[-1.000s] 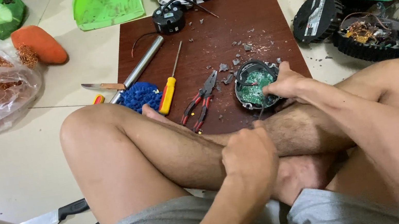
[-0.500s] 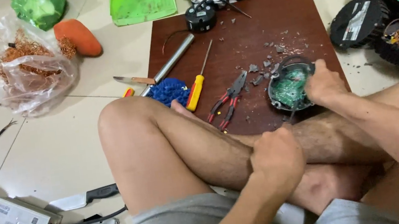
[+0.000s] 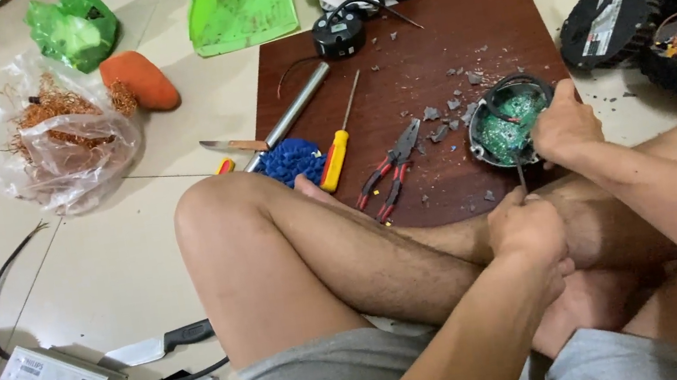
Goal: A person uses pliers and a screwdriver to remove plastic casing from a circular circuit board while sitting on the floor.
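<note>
The round electronic module (image 3: 508,124), a shallow dark shell with a green circuit board showing inside, lies at the right edge of the brown board (image 3: 423,37), near its front right corner; the right hand (image 3: 564,127) curls around the module's right rim and steadies it, fingers closed on the shell; the left hand (image 3: 528,229) is fisted around a thin metal tool (image 3: 520,172) whose tip reaches to the module's near rim, though whether it is a driver or a pick is too small to tell. To do this step well, I judge, the shell should be pinned flat against the board while the tip works under the rim, with short, controlled levering so that the blade cannot skid toward the holding fingers; the circuit board looks brittle, and the grey chips (image 3: 450,104) scattered just left of the module suggest the casing breaks rather than bends.

Outward along the board: red-handled pliers (image 3: 391,169) lie near the front edge, jaws pointing away; a yellow-handled screwdriver (image 3: 338,146) with a slim steel shaft lies beside them; a smooth metal tube (image 3: 292,113) slants across the left edge; a knobbly blue piece (image 3: 290,160) sits at the front left corner; a small black round device (image 3: 339,35) rests near the far edge. On the tiled floor (image 3: 101,259), a clear bag of copper wire (image 3: 53,137) lies well left of the board.
</note>
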